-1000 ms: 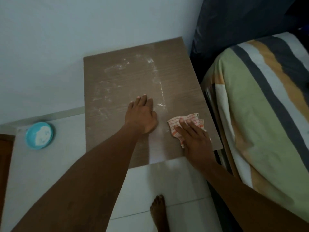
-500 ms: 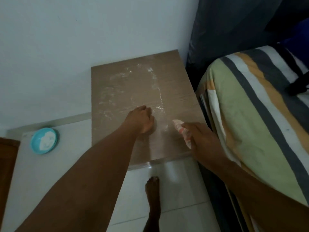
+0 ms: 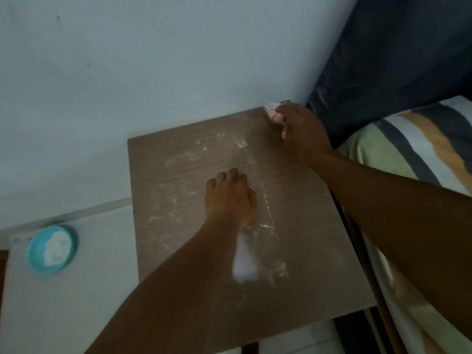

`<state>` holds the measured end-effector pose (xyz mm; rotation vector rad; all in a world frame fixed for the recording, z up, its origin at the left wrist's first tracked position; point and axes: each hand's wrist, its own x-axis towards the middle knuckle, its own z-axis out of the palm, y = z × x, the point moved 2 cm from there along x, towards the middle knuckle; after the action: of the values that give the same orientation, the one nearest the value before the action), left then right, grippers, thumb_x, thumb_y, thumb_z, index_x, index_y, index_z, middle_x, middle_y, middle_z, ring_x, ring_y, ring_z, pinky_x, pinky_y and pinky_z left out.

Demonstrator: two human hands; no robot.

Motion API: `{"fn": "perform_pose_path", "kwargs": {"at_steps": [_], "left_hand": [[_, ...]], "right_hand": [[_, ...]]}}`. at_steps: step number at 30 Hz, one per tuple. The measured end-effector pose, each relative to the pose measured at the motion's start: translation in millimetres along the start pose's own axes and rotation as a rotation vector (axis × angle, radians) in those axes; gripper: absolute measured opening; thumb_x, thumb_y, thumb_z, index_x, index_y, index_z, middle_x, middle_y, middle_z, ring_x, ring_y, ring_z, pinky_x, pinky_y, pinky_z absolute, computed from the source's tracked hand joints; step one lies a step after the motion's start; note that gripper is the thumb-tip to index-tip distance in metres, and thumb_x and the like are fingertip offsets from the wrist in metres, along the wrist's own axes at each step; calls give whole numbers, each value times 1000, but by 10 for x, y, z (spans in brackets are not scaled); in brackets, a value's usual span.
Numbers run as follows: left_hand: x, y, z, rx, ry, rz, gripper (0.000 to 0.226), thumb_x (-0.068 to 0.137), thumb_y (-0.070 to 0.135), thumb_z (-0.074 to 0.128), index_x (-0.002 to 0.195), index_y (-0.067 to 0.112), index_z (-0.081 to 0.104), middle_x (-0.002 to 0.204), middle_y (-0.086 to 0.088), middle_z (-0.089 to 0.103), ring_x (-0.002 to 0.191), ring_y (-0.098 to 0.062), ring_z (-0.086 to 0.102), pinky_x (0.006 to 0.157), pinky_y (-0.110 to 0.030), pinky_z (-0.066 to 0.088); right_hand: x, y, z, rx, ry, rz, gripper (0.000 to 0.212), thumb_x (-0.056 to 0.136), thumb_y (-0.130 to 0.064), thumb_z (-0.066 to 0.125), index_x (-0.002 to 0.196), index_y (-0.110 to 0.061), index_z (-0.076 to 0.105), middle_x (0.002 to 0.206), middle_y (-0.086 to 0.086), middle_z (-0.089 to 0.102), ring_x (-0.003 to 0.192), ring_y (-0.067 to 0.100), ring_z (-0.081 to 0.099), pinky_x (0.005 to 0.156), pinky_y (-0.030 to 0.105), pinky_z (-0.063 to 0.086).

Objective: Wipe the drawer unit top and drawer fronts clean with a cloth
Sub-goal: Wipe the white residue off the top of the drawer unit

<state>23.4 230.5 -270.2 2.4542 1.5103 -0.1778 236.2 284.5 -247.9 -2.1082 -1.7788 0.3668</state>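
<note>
The brown wood-grain top of the drawer unit [image 3: 178, 251] fills the middle of the view, streaked with white powder. My right hand [image 3: 302, 131] reaches to its far right corner by the wall and grips a bunched red-and-white checked cloth [image 3: 272, 112] against the surface. My left hand [image 3: 229, 198] rests on the middle of the top with its fingers curled under, holding nothing. The drawer fronts are hidden below the top.
A turquoise dish [image 3: 52, 249] with white powder sits on a low pale surface at the left. The pale wall [image 3: 153, 60] backs the unit. A striped mattress [image 3: 413, 154] and a dark headboard [image 3: 396, 60] crowd the right side.
My right hand has carried the cloth from the near right edge up to the far right corner. The left hand stays mid-top, fingers now curled. The camera moved closer.
</note>
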Motion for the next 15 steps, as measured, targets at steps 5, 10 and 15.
{"fn": "perform_pose_path", "kwargs": {"at_steps": [5, 10, 15], "left_hand": [[-203, 126, 264, -70, 12, -66, 61, 95, 40, 28, 149, 12, 33, 159, -13, 30, 148, -33, 24, 115, -53, 28], [-262, 91, 318, -58, 43, -57, 60, 96, 40, 25, 150, 14, 33, 160, -11, 30, 149, -32, 23, 118, -56, 21], [-378, 168, 286, 53, 6, -53, 66, 94, 43, 14, 151, 15, 34, 160, -11, 31, 149, -32, 24, 119, -56, 17]], "right_hand": [[-109, 335, 399, -104, -291, 56, 59, 104, -25, 41, 159, -22, 17, 169, 4, 8, 156, 30, 1, 125, 49, 7], [-592, 530, 393, -24, -220, 90, 60, 104, -22, 38, 159, -23, 14, 169, 4, 4, 156, 28, 0, 127, 45, 8], [-1313, 568, 370, -46, -190, 120, 66, 98, -17, 46, 158, -24, 20, 168, 2, 10, 155, 30, 9, 123, 56, 20]]}}
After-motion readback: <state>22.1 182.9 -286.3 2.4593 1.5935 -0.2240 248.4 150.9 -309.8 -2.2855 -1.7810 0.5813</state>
